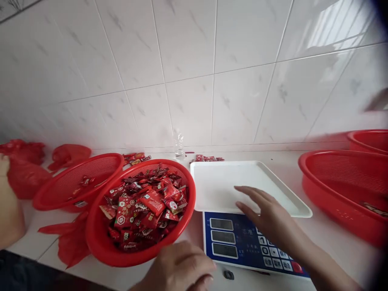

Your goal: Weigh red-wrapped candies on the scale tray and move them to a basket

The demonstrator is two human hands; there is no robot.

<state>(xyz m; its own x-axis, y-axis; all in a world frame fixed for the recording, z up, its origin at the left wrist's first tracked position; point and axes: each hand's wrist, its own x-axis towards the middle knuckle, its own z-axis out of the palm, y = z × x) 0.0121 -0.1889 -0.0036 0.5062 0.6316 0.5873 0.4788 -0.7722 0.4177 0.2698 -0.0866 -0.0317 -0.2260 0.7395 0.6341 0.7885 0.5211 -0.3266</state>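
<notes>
My right hand (269, 210) reaches over the near edge of a white tray (224, 182), fingers stretched out and holding nothing. Under that hand is the blue panel of a digital scale (242, 238), with three display windows and a keypad; the tray sits on top of the scale. My left hand (182, 266) is low in front, between the scale and a red plastic basket (141, 258). Its fingers are curled inward, and their undersides are hidden. Small red-wrapped snack packets (145, 210) fill this basket in a heap.
Left of it a tilted red basket (48, 198) holds a few packets. Red plastic bags (72, 242) lie around it, and another person's arm (12, 210) is at far left. A clear bottle (179, 145) stands by the tiled wall. More red baskets (321, 198) are at right.
</notes>
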